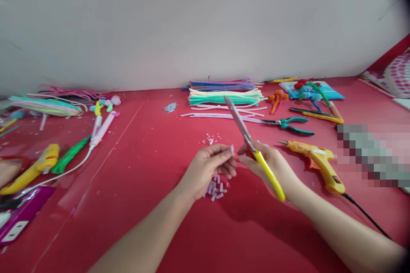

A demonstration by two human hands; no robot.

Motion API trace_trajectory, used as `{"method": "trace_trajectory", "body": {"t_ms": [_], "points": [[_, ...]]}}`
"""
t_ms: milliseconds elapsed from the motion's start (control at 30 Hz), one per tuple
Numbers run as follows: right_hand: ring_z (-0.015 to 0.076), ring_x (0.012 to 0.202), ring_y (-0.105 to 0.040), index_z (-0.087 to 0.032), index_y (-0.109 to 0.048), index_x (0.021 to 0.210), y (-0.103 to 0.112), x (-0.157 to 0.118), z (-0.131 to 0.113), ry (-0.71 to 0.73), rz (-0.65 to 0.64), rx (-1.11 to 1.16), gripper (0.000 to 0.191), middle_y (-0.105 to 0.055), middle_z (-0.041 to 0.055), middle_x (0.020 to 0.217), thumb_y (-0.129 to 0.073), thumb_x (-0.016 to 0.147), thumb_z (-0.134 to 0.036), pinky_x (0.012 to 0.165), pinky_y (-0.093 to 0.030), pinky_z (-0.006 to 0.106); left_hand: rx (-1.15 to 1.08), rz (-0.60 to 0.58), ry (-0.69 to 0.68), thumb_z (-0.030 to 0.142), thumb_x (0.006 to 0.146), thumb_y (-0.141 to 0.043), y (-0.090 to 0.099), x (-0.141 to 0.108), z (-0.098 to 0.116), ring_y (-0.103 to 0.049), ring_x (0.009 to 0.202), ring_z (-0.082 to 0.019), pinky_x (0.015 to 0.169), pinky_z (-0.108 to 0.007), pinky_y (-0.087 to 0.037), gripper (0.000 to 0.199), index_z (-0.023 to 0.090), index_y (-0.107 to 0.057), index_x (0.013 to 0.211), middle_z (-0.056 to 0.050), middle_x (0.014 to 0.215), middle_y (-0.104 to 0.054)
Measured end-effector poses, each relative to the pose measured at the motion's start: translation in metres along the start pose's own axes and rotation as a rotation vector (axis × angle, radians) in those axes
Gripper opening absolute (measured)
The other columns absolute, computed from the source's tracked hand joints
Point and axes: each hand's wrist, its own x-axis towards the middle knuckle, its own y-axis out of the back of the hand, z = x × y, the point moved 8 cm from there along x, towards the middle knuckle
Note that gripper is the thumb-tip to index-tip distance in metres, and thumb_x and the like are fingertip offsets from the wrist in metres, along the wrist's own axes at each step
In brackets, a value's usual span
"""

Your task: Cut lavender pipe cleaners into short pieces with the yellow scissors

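Observation:
My left hand (211,162) is closed, pinching a short pale lilac piece of pipe cleaner (232,149) upright between thumb and forefinger. In my right hand (272,164) is a pair of scissors (267,170) with yellow handles, the blades pointing up and away to the left. The blades look closed together and stand apart from the lilac piece. Below my left hand, several cut lilac pieces (216,190) lie in a small heap, partly hidden by the hand. Tiny pale trimmings (211,140) are scattered just beyond it.
Pipe cleaner bundles (224,96) lie along the wall, with pliers (290,124) before them. A yellow glue gun (317,160) with a black cord is on the right. At left are another glue gun (35,170), a green-handled tool (70,155) and a purple power strip (25,215).

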Motion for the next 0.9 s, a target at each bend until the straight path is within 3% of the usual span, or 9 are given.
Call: {"method": "trace_trajectory", "body": {"t_ms": [200,500,600,700,900], "points": [[0.0056,0.040,-0.035,-0.017,-0.048,0.069,-0.006,-0.006,-0.009,-0.060,-0.128,0.240,0.019,-0.040,-0.0067,0.047,-0.046,0.071,-0.035,0.042,-0.029,0.019,0.056,-0.124,0.103,0.029,0.074,-0.050,-0.013,-0.003,-0.012,-0.053,0.049,-0.010,0.048,-0.022,-0.040,0.018,0.012,-0.056,0.076,-0.003,0.064,-0.055],[0.0066,0.048,-0.037,-0.018,-0.046,0.062,-0.005,-0.005,-0.006,-0.021,-0.042,0.067,0.011,-0.041,-0.0059,0.050,-0.047,0.067,-0.028,0.045,-0.030,0.018,0.348,0.013,-0.015,0.025,0.068,-0.054,-0.006,-0.004,-0.006,-0.053,0.048,-0.011,0.050,-0.023,-0.041,0.011,0.014,-0.055,0.071,0.000,0.054,-0.054],[0.0071,0.051,-0.038,-0.018,-0.044,0.062,0.000,-0.006,-0.007,0.010,0.049,0.063,0.010,-0.042,-0.0052,0.054,-0.046,0.067,-0.026,0.048,-0.032,0.018,0.386,0.063,-0.025,0.024,0.066,-0.055,-0.002,-0.004,-0.005,-0.053,0.047,-0.010,0.048,-0.023,-0.041,0.009,0.015,-0.055,0.070,0.000,0.057,-0.054],[0.0072,0.051,-0.037,-0.019,-0.042,0.063,0.005,-0.005,-0.003,0.008,0.100,0.059,0.010,-0.041,-0.0052,0.054,-0.045,0.067,-0.027,0.047,-0.031,0.018,0.341,0.117,-0.057,0.025,0.067,-0.054,0.005,-0.001,0.000,-0.051,0.044,-0.010,0.045,-0.022,-0.040,0.011,0.015,-0.054,0.070,0.001,0.054,-0.053],[0.0083,0.050,-0.041,-0.019,-0.048,0.068,0.000,0.000,0.008,-0.008,0.042,-0.191,0.013,-0.048,-0.0039,0.055,-0.044,0.068,-0.032,0.045,-0.028,0.018,0.057,0.246,-0.130,0.027,0.066,-0.058,0.025,0.003,0.010,-0.053,0.049,-0.009,0.047,-0.020,-0.041,0.016,0.012,-0.056,0.073,-0.003,0.061,-0.058]]}}
